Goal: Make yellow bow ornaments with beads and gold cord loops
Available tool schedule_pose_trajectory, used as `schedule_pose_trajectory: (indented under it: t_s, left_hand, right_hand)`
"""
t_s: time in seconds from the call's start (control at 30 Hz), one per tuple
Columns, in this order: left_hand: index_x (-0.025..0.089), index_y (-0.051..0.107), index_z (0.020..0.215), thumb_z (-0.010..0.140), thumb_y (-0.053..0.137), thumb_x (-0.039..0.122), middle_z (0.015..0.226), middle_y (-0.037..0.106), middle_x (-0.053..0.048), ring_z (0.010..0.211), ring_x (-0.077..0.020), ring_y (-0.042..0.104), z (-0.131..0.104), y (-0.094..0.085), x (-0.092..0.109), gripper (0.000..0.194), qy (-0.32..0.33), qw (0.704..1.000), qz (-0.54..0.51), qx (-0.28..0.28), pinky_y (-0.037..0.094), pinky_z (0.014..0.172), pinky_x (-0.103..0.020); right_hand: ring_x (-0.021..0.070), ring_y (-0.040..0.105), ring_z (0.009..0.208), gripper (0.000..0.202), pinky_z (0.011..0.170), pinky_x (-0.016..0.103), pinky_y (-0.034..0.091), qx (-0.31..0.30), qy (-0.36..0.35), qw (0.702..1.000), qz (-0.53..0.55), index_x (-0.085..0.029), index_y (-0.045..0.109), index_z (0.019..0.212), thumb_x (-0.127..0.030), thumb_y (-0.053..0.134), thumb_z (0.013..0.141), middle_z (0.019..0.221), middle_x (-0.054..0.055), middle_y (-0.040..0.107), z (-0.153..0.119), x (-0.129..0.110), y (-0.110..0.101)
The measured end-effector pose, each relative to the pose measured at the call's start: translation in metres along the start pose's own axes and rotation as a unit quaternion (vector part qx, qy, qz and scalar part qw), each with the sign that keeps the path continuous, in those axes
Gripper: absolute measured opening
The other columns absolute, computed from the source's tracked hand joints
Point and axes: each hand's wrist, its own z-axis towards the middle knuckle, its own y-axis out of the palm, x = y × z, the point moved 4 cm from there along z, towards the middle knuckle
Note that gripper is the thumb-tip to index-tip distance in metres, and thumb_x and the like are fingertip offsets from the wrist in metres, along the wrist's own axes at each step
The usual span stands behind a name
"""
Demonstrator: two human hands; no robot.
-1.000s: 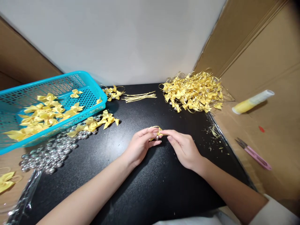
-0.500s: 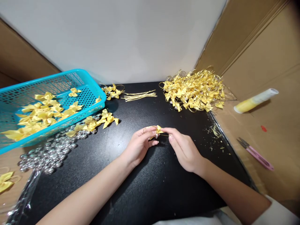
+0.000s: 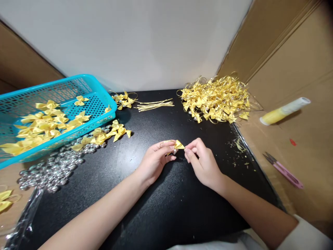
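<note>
Over the middle of the black tabletop, my left hand [image 3: 156,158] pinches a small yellow ribbon bow [image 3: 179,144] between thumb and fingers. A silver bell [image 3: 174,151] hangs just under the bow, and a thin gold cord loops over the left fingers. From the right side, my right hand [image 3: 201,159] is closed, its thumb and index fingertip pinching the tip of the bow's ribbon. The part of the bow inside the left fingers is hidden.
A blue basket [image 3: 101,119] of yellow bows stands at left, with silver bells [image 3: 52,168] in front. Cut gold cords [image 3: 154,105] lie at the back. Finished-looking bows with cords [image 3: 215,99] are heaped back right. Pink-handled thread snips [image 3: 286,172] and a yellow-white tube [image 3: 284,111] lie at right.
My right hand has moved its pinch from the thin cord to the bow's ribbon tip, drawing it out to the right. The left hand holds its place.
</note>
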Motion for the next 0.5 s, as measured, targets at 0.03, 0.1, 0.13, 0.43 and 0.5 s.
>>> schedule_pose_trajectory:
  t_s: [0.03,0.1,0.13,0.43,0.5]
  left_hand:
    - [0.012,0.075,0.073,0.055,0.083,0.015,0.073,0.069,-0.001,0.066,-0.0098,0.06,-0.0001,0.0,-0.0003,0.021,0.0,1.0,0.001,0.0,0.051,0.056,-0.019]
    - [0.012,0.075,0.073,0.055,0.084,0.015,0.073,0.069,-0.001,0.066,-0.0098,0.06,-0.0004,0.0001,-0.0006,0.021,-0.001,1.0,0.003,-0.001,0.051,0.056,-0.02]
    - [0.012,0.075,0.073,0.055,0.084,0.016,0.073,0.069,-0.001,0.066,-0.0098,0.06,-0.0006,0.0002,-0.0006,0.021,-0.001,1.0,0.004,-0.001,0.051,0.057,-0.02]
    - [0.013,0.075,0.072,0.053,0.085,0.017,0.073,0.069,-0.001,0.065,-0.0097,0.06,-0.0001,0.0017,-0.0003,0.021,-0.002,1.0,0.008,-0.008,0.05,0.057,-0.019]
    - [0.013,0.076,0.072,0.052,0.085,0.017,0.073,0.07,-0.001,0.066,-0.0098,0.06,-0.0004,0.0019,-0.0007,0.022,-0.004,1.0,0.008,-0.006,0.05,0.057,-0.019]
  right_hand:
    - [0.0103,0.054,0.05,0.01,0.053,0.021,0.04,0.0,-0.001,1.0,-0.001,-0.021,0.045,0.084,-0.024,0.044,0.094,0.059,-0.004,0.056,0.0001,-0.0002,0.0]
    - [0.0102,0.054,0.049,0.01,0.053,0.021,0.04,0.001,0.001,1.0,-0.003,-0.021,0.045,0.084,-0.024,0.045,0.093,0.059,-0.004,0.056,0.0001,-0.0004,-0.0003]
    - [0.0102,0.054,0.049,0.01,0.052,0.021,0.04,0.001,0.002,1.0,-0.003,-0.021,0.045,0.084,-0.023,0.045,0.093,0.058,-0.005,0.056,0.0,-0.0005,-0.0003]
    - [0.01,0.055,0.05,0.009,0.053,0.021,0.041,-0.004,-0.003,1.0,-0.007,-0.021,0.045,0.084,-0.022,0.044,0.093,0.058,-0.005,0.056,0.0007,-0.0014,0.0005]
    - [0.01,0.055,0.049,0.009,0.053,0.021,0.041,-0.007,-0.006,1.0,-0.007,-0.021,0.045,0.084,-0.022,0.044,0.093,0.058,-0.005,0.056,0.0003,-0.002,0.0007]
